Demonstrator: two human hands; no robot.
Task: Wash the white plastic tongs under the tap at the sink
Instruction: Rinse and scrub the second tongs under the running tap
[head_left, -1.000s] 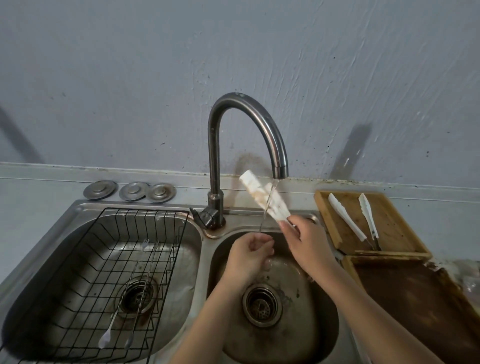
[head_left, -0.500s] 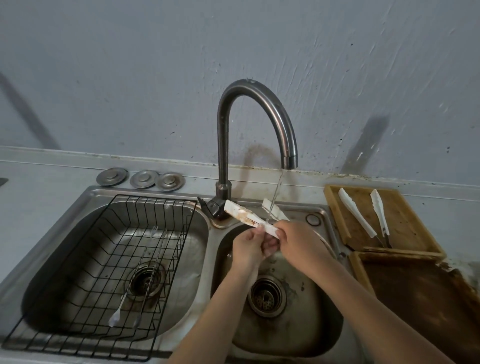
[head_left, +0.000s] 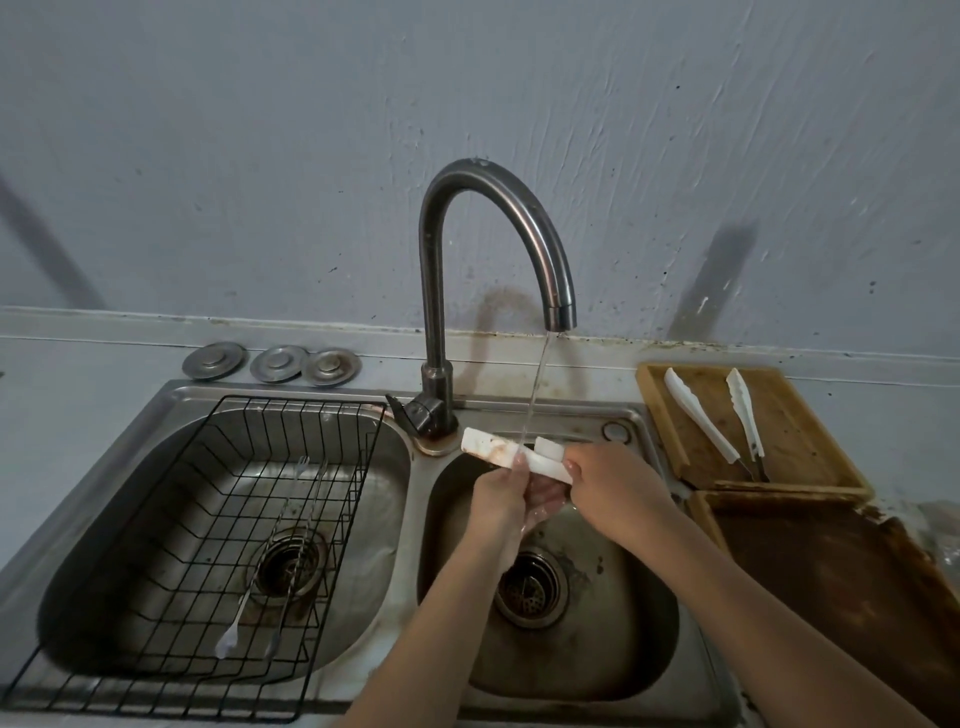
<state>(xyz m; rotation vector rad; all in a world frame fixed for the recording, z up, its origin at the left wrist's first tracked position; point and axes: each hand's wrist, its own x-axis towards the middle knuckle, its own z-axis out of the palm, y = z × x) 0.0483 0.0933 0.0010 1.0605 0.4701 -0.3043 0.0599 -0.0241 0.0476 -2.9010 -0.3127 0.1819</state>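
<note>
Tongs: we hold the white plastic tongs (head_left: 511, 457) nearly level over the right basin of the sink (head_left: 631, 415), just in front of the tap (head_left: 496, 218), with the thin stream of water (head_left: 535, 395) landing on the upper arm.
Left grip: our left hand (head_left: 506, 493) is clenched on the near arm from below, thumb on top, close to where the water lands.
Right grip: our right hand (head_left: 613, 483) is grasping the tongs at their right end, fingertips pinched over it.
Handling: we judge them light and fairly stiff, with a springy give between the two arms; wet plastic will be slippery, so a hold at the joined end plus a thumb along one arm looks safest.
Soil: a brownish smear shows on the left part of the near arm; we judge the washing unfinished.
Hidden: the joined end sits under our right hand, and the far arm shows only as a short white stub behind the stream.
Hard to make out: whether the inner faces are dirty, and how much water pools in our left palm.
Elsewhere: two more tongs (head_left: 698, 415) lie on a wooden tray (head_left: 800, 431) on the desk at the right.
</note>
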